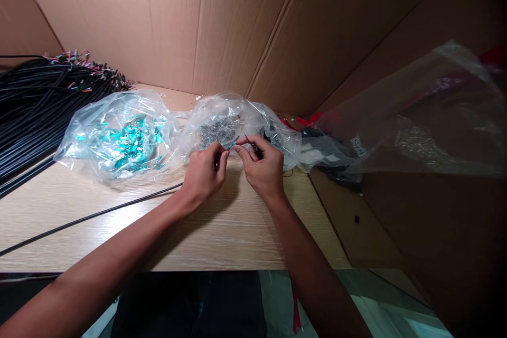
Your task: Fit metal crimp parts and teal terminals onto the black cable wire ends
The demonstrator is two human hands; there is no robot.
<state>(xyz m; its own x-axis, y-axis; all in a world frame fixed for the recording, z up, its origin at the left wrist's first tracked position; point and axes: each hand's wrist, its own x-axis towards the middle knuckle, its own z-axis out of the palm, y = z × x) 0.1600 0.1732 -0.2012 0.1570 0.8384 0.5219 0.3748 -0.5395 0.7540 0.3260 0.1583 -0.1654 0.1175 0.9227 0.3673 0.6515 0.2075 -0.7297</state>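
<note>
Our left hand (204,175) and right hand (260,168) meet near the middle of the view, each closed in a pinch between thumb and fingertips. The left grips a thin teal piece (232,143), its long axis slanting up toward 2 o'clock. The right grips a slim black piece (253,146), slanting up toward 10 o'clock. Their tips point at each other across a narrow gap, each piece nearest the hand that pinches it; at this size we cannot tell exactly what either one is.

Under our wrists lies a pale wood desk (237,232), with a thin black cable (99,215) running off across it toward 8 o'clock. Just beyond the hands, at 12 o'clock, sits a clear bag of metal bits (222,105). It touches a clear bag of teal pieces (85,132) at 10 o'clock. Farther out at 10 o'clock lies a bundle of black cables (39,111), its ends sprouting coloured wires (77,60). A large clear bag (447,111) stands at 3 o'clock, and cardboard (158,21) closes off the far side.
</note>
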